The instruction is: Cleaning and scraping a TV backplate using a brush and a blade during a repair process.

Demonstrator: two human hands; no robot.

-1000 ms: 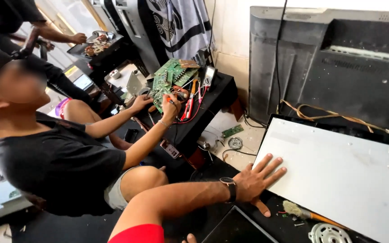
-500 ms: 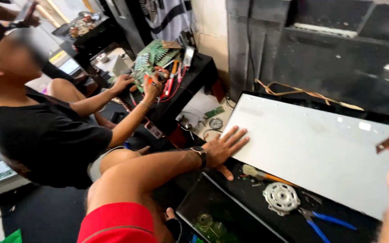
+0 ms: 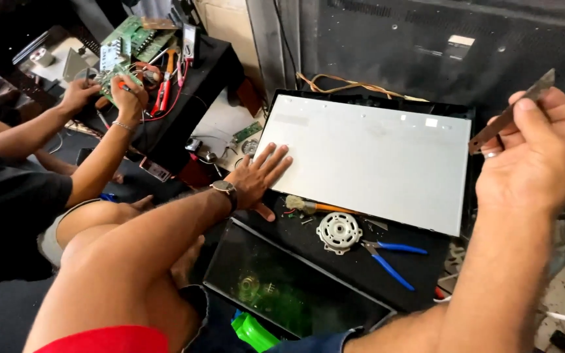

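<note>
My left hand lies flat with fingers spread on the near-left corner of the white backlight sheet, gripping nothing, just pressing it down. The sheet lies in the black frame of the opened flat-screen panel in front of me. It looks thin, broad and light, likely to flex and crease, so I judge it should be lifted by its edges with both hands rather than pinched at one corner.

My right hand is raised to the right, fingers closed around a narrow grey strip; it seems to be stiff metal, though the view is too blurred to be sure. It sits between thumb and fingertips near its lower end.

Near my left hand lie a screwdriver, a round white part and blue-handled pliers. Beside me, another person's hands work on a green circuit board.
</note>
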